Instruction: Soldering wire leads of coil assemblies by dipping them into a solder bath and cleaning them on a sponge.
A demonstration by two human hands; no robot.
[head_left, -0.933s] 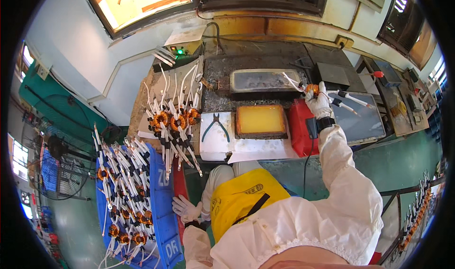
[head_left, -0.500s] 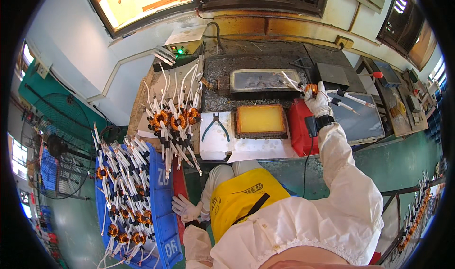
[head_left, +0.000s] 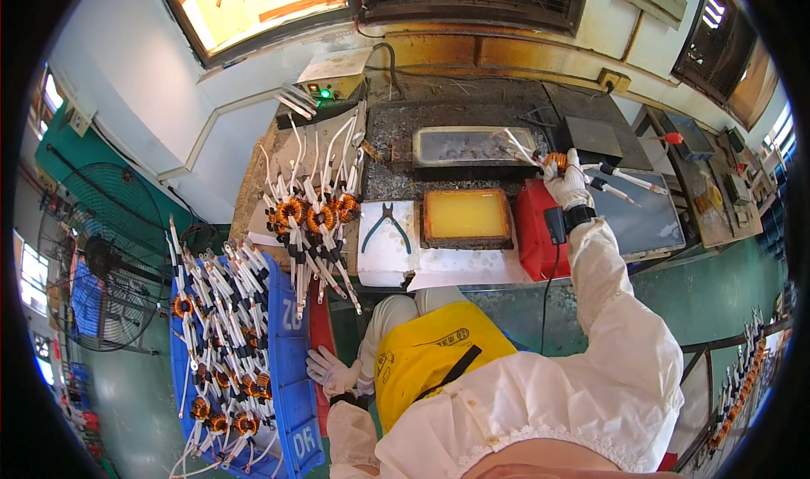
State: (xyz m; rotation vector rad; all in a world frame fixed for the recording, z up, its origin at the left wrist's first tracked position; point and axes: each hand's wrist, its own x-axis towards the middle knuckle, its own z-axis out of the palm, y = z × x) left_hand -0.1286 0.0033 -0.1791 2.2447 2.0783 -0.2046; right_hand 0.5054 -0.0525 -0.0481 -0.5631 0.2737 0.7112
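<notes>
With a white glove on, my right hand (head_left: 570, 190) is closed around a toroidal copper coil (head_left: 554, 159), above the red box. White-sleeved leads stick out of the coil on both sides; those on the left reach over the right end of a long metal pot (head_left: 472, 173) with a grey, crusted surface. My left hand (head_left: 332, 372), also gloved, lies low beside the blue crate (head_left: 295, 378), fingers spread and holding nothing. In front of the pot sits a square dark-rimmed tray (head_left: 428, 236) of yellow material. Blue-handled pliers (head_left: 387, 226) rest on white paper to its left.
Several more coils (head_left: 321, 217) lie on the bench's left side, and many fill the blue crate. A control box (head_left: 333, 78) with a green light stands behind. Right are the red box (head_left: 536, 243) and a grey tray (head_left: 645, 226). A fan (head_left: 101, 260) stands far left.
</notes>
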